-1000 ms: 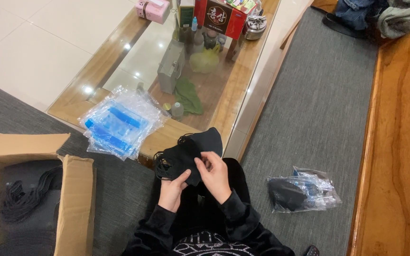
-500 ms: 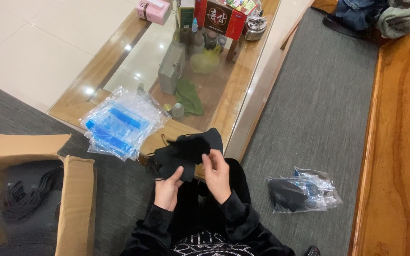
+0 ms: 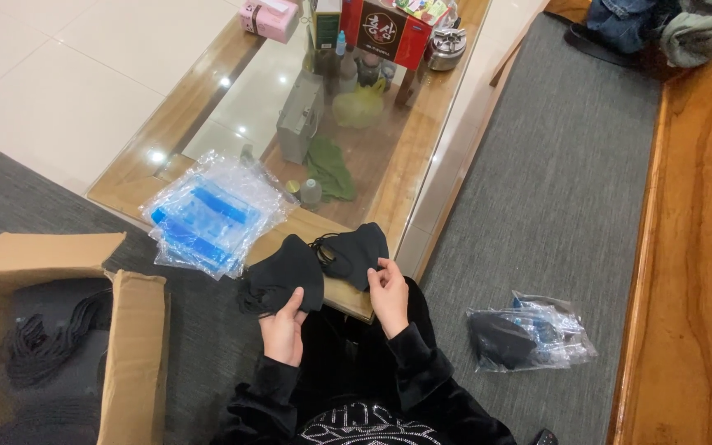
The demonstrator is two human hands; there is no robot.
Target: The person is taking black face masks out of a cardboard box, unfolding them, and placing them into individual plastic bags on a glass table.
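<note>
— At the lower centre of the frame, what are the person's hands doing?

— The left hand (image 3: pixel 283 328) is closing thumb and fingers on the lower edge of a black face mask (image 3: pixel 283 278), gripping it. The right hand (image 3: pixel 389 294) is pinching the edge of a second black face mask (image 3: pixel 358 250), fingers curled shut on it. Both masks are lying over the near wooden edge of the glass-topped coffee table (image 3: pixel 208 91), just beside each other, their ear loops tangling between them.

— And what is sitting around them?

— A stack of clear plastic bags with blue print (image 3: pixel 212 216) is resting on the table's near-left corner, close to the left mask. An open cardboard box (image 3: pixel 121 330) is standing at lower left, holding dark masks. On the grey carpet (image 3: pixel 554 189) at lower right, a clear bag of packed dark masks (image 3: pixel 525 336) is lying well apart from the hands.
</note>
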